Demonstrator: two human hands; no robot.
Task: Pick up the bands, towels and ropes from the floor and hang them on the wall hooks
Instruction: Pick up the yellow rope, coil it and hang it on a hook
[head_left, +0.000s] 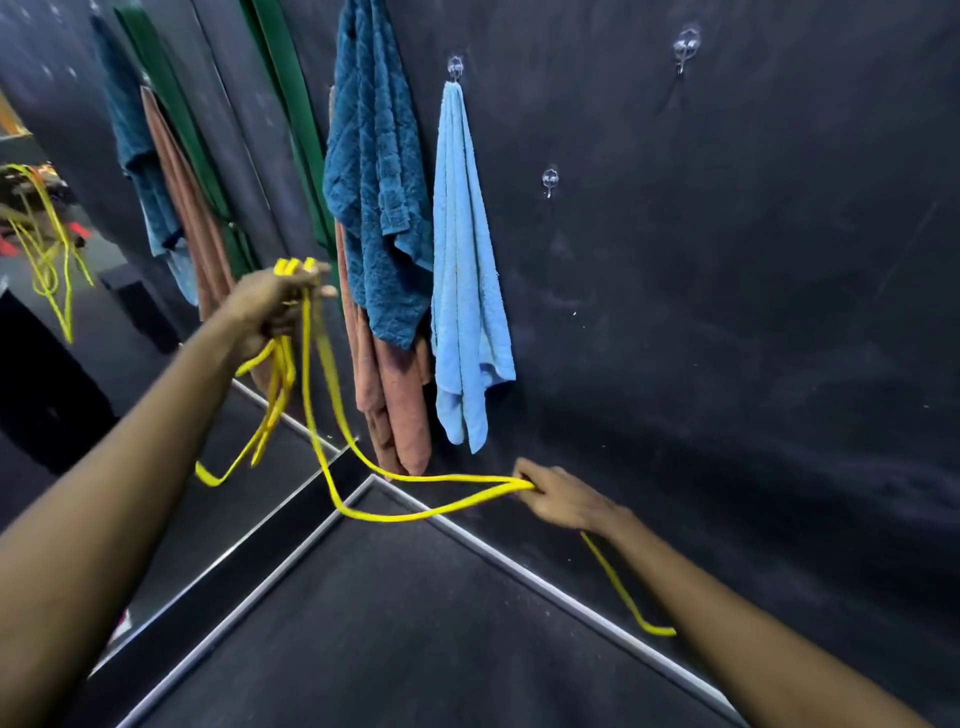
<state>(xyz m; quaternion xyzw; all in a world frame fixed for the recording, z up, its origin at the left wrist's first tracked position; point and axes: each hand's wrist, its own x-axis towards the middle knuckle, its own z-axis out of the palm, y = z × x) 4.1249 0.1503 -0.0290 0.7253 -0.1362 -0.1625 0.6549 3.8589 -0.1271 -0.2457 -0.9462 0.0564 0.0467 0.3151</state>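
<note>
Holding yellow rope (322, 395), both hands

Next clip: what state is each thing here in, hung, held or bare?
Rope: held off the floor between both grips, not hung.
Left grip: holds gathered loops.
Right grip: grips a bend of the rope.
Light blue towel: hanging on a hook.
Dark blue towel: hanging.
Brown towel: hanging, partly under the dark blue one.
Green band: hanging.
Middle hook: bare.
Upper right hook: bare.

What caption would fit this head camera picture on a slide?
Left hand and right hand hold a yellow rope near a light blue towel hung on a wall hook.
</note>
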